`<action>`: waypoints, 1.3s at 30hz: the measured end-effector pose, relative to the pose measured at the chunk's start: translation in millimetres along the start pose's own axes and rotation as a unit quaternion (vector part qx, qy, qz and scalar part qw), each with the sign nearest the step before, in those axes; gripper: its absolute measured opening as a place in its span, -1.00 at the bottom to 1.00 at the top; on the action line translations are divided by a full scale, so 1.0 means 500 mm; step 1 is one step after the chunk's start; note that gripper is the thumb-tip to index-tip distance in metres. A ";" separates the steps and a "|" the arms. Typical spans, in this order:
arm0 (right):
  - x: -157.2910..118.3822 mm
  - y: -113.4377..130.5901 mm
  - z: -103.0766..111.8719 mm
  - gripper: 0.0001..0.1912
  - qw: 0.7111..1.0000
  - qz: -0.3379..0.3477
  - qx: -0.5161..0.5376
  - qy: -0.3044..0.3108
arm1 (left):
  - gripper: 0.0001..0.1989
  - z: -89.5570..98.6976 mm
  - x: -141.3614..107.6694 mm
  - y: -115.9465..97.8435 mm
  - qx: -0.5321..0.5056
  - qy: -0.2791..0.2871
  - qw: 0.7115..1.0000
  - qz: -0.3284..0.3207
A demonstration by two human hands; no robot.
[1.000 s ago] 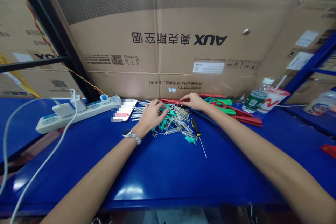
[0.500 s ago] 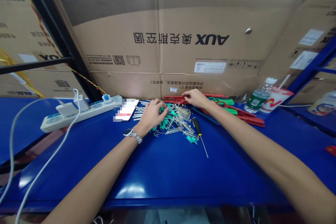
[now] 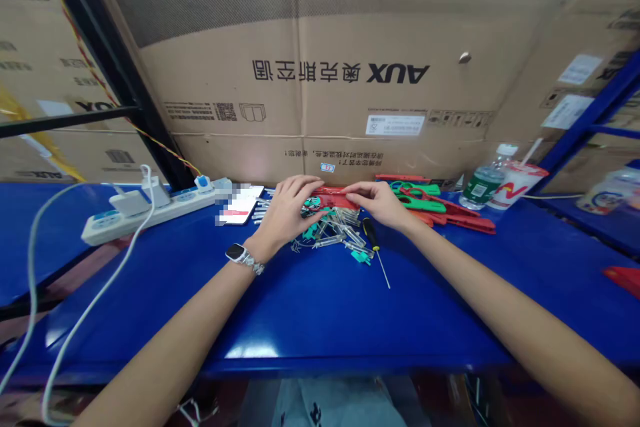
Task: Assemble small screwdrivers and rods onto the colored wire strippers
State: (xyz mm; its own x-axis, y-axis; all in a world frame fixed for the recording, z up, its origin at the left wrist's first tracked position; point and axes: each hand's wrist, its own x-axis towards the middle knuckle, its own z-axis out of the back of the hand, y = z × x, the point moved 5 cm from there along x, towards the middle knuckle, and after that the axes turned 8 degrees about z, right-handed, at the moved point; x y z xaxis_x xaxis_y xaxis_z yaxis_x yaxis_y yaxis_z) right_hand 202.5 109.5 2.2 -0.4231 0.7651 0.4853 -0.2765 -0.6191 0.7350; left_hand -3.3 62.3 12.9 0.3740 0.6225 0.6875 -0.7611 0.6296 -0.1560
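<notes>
My right hand (image 3: 379,203) pinches the right end of a red plastic piece (image 3: 336,197) behind the pile. At the left end of that piece is my left hand (image 3: 289,210), its thumb and fingers apart and curved over the pile; whether it touches the red piece cannot be made out. The pile holds clear tube-like parts (image 3: 329,241) and small green parts (image 3: 361,257). A black and yellow screwdriver (image 3: 371,233) lies just right of it, tip toward the front.
A white power strip (image 3: 165,212) with plugs and a phone (image 3: 242,205) are on the left. Red and green tools (image 3: 423,203), a bottle (image 3: 484,180) and a paper cup (image 3: 517,185) stand right. Large cardboard (image 3: 330,27) rises behind the blue table (image 3: 300,320).
My right hand has turned and drawn the red piece forward over the pile's back edge. My left hand has risen slightly toward it, with its fingers lifted. The view has shifted a little.
</notes>
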 end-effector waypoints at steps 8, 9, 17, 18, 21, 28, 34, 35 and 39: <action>-0.128 0.055 -0.051 -0.81 0.988 0.053 -0.137 0.040 | -0.76 0.013 -0.085 -0.056 -0.077 0.159 0.983 -0.045; -0.135 0.059 -0.054 -0.83 0.983 0.069 -0.166 0.039 | -0.77 0.014 -0.096 -0.062 -0.082 0.174 0.981 -0.039; -0.123 0.066 -0.087 -0.87 0.954 0.095 -0.267 0.095 | -0.75 0.022 -0.133 -0.068 -0.076 0.192 0.978 -0.015; -0.118 0.068 -0.093 -0.86 0.949 0.098 -0.280 0.109 | -0.77 0.028 -0.125 -0.056 -0.072 0.170 0.983 -0.012; -0.097 0.073 -0.109 -0.82 0.933 0.107 -0.315 0.137 | -0.79 0.040 -0.090 -0.003 -0.001 0.125 0.992 0.004; -0.069 0.068 -0.137 -0.89 0.925 0.106 -0.332 0.150 | -0.72 0.005 -0.033 0.074 0.166 0.200 0.965 0.037; -0.081 0.056 -0.130 -0.90 0.933 0.083 -0.329 0.118 | -0.87 -0.015 -0.049 0.071 0.153 0.178 0.972 0.010; -0.082 0.056 -0.129 -0.90 0.936 0.078 -0.325 0.113 | -0.88 -0.015 -0.050 0.073 0.146 0.177 0.973 0.008; -0.084 0.070 -0.128 -0.86 0.946 0.082 -0.305 0.076 | -0.86 -0.001 -0.049 0.073 0.111 0.152 0.982 -0.005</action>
State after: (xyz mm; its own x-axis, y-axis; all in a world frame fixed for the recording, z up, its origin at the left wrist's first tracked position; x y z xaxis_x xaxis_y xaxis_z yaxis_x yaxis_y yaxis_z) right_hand 155.6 44.3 -22.8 -0.6096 0.6440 0.4622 -0.6233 -0.7497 0.2225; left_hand -40.0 70.1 -10.2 0.4978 0.7472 0.4403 -0.8404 0.5411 0.0317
